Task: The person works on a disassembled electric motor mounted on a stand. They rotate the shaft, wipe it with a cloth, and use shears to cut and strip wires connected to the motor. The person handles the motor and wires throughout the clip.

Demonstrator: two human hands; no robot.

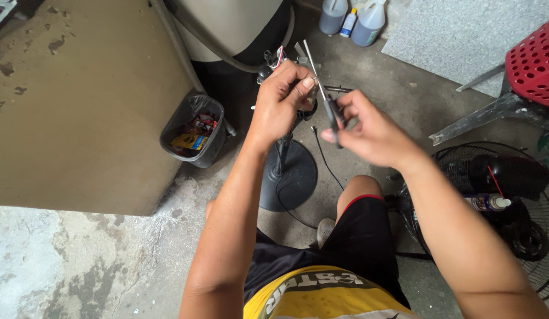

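Head view, looking down over the knees to a concrete floor (pixel 109 272). Left hand (pixel 278 100): forearm raised from the lap, wrist bent, fingers (pixel 302 84) curled and pressed together around the top of a fan stand (pixel 283 155), whose round base rests on the floor between the legs. Right hand (pixel 369 127): forearm reaching in from the right, fingers pinching the dark handle of a screwdriver (pixel 323 88); its metal shaft slants up and left, passing just beside the left fingertips. A bin (pixel 194 131) stands left of the stand; a fan grille (pixel 499 201) lies at right, a spray can (pixel 488 202) on it.
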